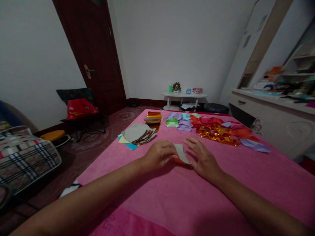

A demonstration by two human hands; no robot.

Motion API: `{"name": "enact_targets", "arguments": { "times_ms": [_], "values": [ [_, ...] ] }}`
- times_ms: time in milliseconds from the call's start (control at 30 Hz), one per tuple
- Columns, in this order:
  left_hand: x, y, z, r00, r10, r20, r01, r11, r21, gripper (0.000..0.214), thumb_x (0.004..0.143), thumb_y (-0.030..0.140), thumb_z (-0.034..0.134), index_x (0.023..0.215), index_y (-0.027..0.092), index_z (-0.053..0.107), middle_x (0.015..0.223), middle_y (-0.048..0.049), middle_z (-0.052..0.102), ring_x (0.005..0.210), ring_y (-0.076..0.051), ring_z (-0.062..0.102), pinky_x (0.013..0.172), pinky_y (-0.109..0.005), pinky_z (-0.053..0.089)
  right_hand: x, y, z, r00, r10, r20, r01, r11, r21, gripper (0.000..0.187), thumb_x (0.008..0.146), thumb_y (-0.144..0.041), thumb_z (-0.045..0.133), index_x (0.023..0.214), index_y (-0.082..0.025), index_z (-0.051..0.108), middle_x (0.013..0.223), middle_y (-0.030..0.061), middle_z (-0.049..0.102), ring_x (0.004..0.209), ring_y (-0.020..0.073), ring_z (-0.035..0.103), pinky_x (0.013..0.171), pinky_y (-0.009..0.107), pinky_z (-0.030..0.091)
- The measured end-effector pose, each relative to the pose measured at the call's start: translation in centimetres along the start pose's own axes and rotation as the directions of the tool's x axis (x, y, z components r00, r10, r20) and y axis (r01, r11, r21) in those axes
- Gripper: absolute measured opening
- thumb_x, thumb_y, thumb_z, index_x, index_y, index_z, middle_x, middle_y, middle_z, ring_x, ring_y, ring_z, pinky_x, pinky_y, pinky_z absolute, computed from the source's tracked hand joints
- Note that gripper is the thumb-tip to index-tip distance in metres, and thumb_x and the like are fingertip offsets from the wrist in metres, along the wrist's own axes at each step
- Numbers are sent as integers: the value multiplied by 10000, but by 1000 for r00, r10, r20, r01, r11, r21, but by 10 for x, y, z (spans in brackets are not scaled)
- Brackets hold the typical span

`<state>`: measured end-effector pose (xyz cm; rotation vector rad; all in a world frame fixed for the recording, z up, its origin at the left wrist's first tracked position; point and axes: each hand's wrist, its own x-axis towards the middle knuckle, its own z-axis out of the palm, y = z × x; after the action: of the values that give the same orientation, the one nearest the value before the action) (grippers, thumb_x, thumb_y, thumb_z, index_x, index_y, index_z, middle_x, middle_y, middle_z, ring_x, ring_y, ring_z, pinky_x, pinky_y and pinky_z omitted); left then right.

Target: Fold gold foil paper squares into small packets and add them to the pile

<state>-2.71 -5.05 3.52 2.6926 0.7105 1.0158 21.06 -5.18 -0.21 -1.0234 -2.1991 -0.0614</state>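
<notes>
Over the pink-covered surface [182, 200], the left grip [161, 154] pinches a grey-and-orange paper [181, 152]; the right grip [200, 160], fingers spread, touches its corner (stacked sheets [135, 132] and gold foil [214, 133] lie beyond).

I count one left hand [160, 153], one right hand [203, 160], one held paper [180, 152], two paper stacks [135, 131], one door [98, 46], one red bag [80, 109], one oval white table [182, 94]; crumpled papers [218, 133] overlap, number unclear.

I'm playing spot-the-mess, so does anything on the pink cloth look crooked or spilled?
Yes, the grey paper pile beyond the left hand looks crooked: its layers fan out unevenly, and a blue sheet and a yellow sheet poke out underneath. I can't see anything spilled.
</notes>
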Motion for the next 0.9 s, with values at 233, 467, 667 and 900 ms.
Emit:
{"name": "enact_targets", "arguments": {
  "times_ms": [233, 467, 667, 900],
  "values": [
    [-14, 6, 14, 988, 55, 143, -32, 987, -160, 354, 798, 453, 645, 1034, 190, 625, 1012, -86, 669, 941, -188, 607, 865, -296, 436, -28, -3, -18, 977, -171, 130, 154, 979, 135, 333, 760, -26, 500, 943, -232, 688, 1161, 98, 608, 1088, 217, 554, 884, 386, 499],
    [-15, -11, 21, 935, 51, 352, 47, 963, -265, 606, 705, 349, 719, 1270, 244, 529, 1252, -99, 566, 1115, -231, 544, 969, -353, 413, -35, -7, -24, 974, -111, 195, 57, 963, 264, 259, 848, -140, 534, 1057, -246, 644, 1092, 86, 650, 978, 192, 590, 807, 344, 491],
    [-9, -18, 25, 946, -97, 309, 222, 888, -402, 281, 809, 262, 616, 1083, 223, 665, 1098, -80, 642, 1006, -197, 595, 904, -319, 466, -25, -17, -23, 967, 83, 239, -153, 945, 289, 129, 889, -235, 537, 878, -225, 665, 938, 58, 667, 854, 178, 598, 740, 305, 468],
    [2, -17, 26, 920, -291, 264, 393, 707, -588, 240, 842, 309, 609, 1030, 194, 704, 1081, -76, 659, 1004, -206, 610, 907, -318, 475, -8, -5, -10, 867, 440, 235, -497, 793, 352, 331, 871, -271, 498, 549, -197, 490, 630, -4, 514, 584, 128, 493, 537, 245, 398]
  ]
}}
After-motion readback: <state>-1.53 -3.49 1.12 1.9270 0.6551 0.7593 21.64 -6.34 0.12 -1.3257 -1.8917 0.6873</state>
